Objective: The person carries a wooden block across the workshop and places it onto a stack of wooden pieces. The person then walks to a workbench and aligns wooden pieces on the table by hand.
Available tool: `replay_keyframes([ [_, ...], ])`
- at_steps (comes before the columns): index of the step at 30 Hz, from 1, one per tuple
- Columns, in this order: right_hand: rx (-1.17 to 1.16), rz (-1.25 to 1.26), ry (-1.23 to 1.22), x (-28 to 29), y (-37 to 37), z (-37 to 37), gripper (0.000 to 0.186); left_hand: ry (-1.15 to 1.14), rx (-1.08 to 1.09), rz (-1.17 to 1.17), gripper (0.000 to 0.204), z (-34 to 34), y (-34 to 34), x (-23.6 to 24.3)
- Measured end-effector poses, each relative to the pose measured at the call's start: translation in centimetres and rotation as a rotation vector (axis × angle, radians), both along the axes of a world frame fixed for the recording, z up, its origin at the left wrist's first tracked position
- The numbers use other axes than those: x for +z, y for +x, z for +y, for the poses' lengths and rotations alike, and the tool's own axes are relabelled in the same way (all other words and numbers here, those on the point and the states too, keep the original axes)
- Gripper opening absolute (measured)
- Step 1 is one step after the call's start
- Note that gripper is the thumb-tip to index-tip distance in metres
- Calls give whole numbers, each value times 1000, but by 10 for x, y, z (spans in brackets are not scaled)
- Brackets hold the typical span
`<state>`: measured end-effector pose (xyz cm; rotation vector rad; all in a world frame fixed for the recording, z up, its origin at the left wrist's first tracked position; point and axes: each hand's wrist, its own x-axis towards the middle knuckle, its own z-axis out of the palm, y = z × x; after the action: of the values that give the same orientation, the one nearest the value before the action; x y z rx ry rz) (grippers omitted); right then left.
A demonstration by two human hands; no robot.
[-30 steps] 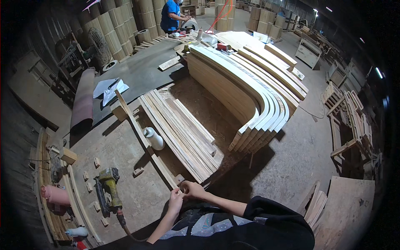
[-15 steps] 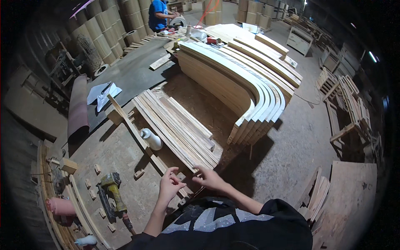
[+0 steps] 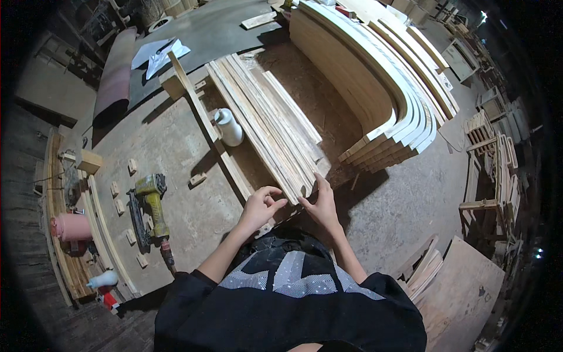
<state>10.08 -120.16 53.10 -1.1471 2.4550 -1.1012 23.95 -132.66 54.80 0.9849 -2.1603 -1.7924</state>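
A bundle of long, pale wooden strips (image 3: pixel 264 126) lies side by side on the worktable, with its near end toward me. My left hand (image 3: pixel 262 209) is at the left corner of that end, fingers curved and thumb apart, with nothing visible in it. My right hand (image 3: pixel 322 206) meets the right part of the same end, thumb and fingers spread against the strip tips. Left of the bundle stands a white squeeze bottle (image 3: pixel 230 129), beside a long narrow wooden rail (image 3: pixel 205 120). Farther left, a yellow-and-black nail gun (image 3: pixel 152 205) lies with its hose attached.
Curved wooden panels (image 3: pixel 346 76) stand stacked at the right. Small wooden blocks (image 3: pixel 198 179) dot the left tabletop. A pink container (image 3: pixel 71 227) and another bottle (image 3: pixel 103 279) sit at the far left. White papers (image 3: pixel 161 56) and a dark roll (image 3: pixel 116 76) lie at the back left.
My view has tilted down, so the table appears higher. Both hands have come to the near end of the strips; my right hand has spread along their tips.
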Motion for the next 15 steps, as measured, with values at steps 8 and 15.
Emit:
replay_keyframes([
  [8, 14, 115, 152, 3, 14, -6, 77, -171, 3, -58, 45, 2, -4, -10],
  [15, -275, 82, -388, 7, -32, -10, 13, -66, -197, 51, 45, 1, 0, -8],
])
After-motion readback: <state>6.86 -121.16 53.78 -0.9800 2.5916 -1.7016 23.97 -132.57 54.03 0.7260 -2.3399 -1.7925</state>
